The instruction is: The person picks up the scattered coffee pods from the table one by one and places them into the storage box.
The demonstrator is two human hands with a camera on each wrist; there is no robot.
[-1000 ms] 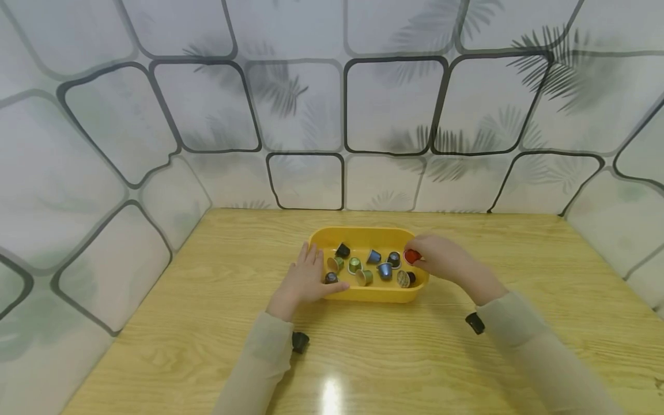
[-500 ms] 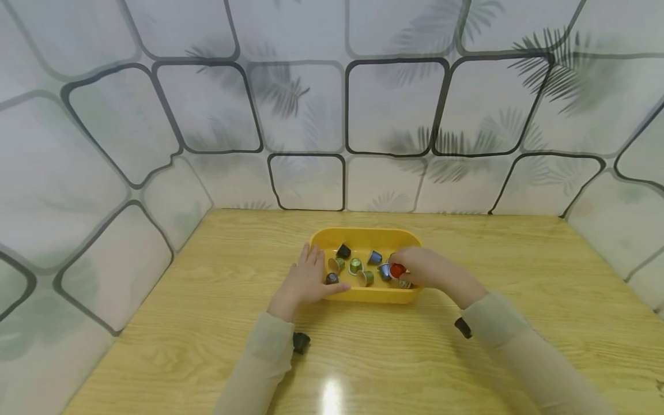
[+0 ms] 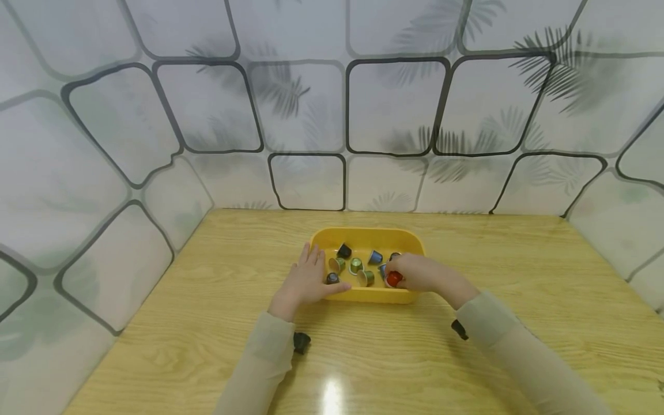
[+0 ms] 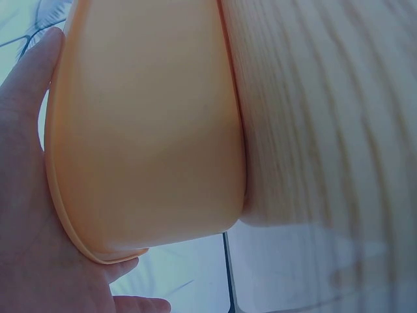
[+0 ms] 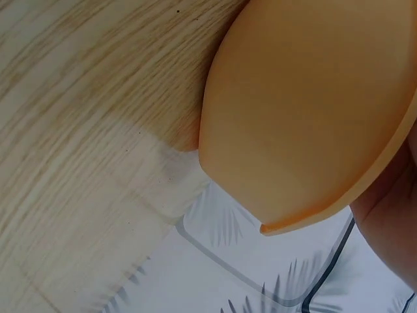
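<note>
A yellow plastic tray (image 3: 370, 296) holds several coffee capsules. My left hand (image 3: 302, 281) rests over the tray's left end, fingers straight and spread, thumb along the front rim. In the left wrist view, that hand (image 4: 39, 189) lies along the tray's rim. Inside the right end, my right hand (image 3: 426, 273) pinches a red capsule (image 3: 394, 279) low among the others. A blue capsule (image 3: 383, 270) is partly hidden behind its fingertips. The right wrist view shows the tray's outer wall (image 5: 300, 117) and only part of the hand (image 5: 388, 208); the capsule is hidden there.
Left of the red one lie a green capsule (image 3: 355, 266), a blue capsule (image 3: 376, 257), a black capsule (image 3: 344, 251) and a dark capsule (image 3: 332, 278). The tray stands on a wooden table (image 3: 207, 300). A patterned wall (image 3: 384, 181) rises behind it.
My right hand has carried the red capsule from the tray's right rim leftward and toward the front, down among the other capsules. My left hand has stayed on the left end.
</note>
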